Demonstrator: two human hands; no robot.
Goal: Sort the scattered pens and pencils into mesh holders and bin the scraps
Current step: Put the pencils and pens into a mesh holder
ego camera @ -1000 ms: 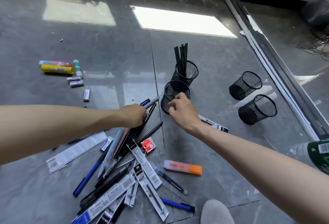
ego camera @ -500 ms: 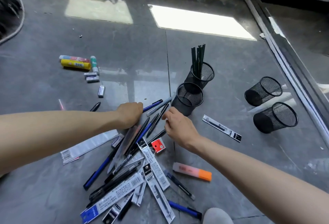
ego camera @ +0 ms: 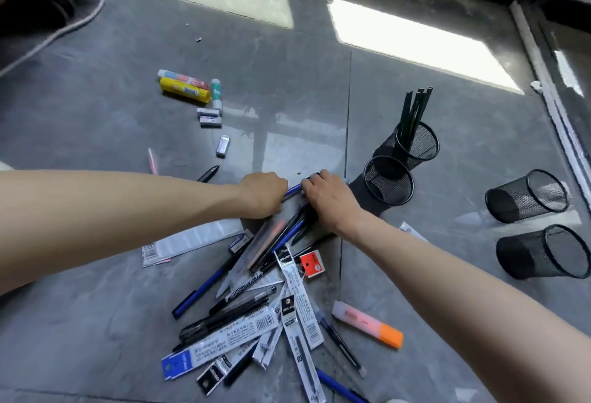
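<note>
Nearby, slim pencils (ego camera: 415, 111) occupy mesh holder (ego camera: 423, 148).

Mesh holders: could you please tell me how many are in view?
4. The pencil holder stands just behind the empty holder by the right hand; the far holder and near holder sit at right. None appears hidden.

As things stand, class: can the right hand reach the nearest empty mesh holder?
Probably yes. The right hand lies just beside the empty mesh holder, with nothing between them, though its fingers curl on a blue pen.
</note>
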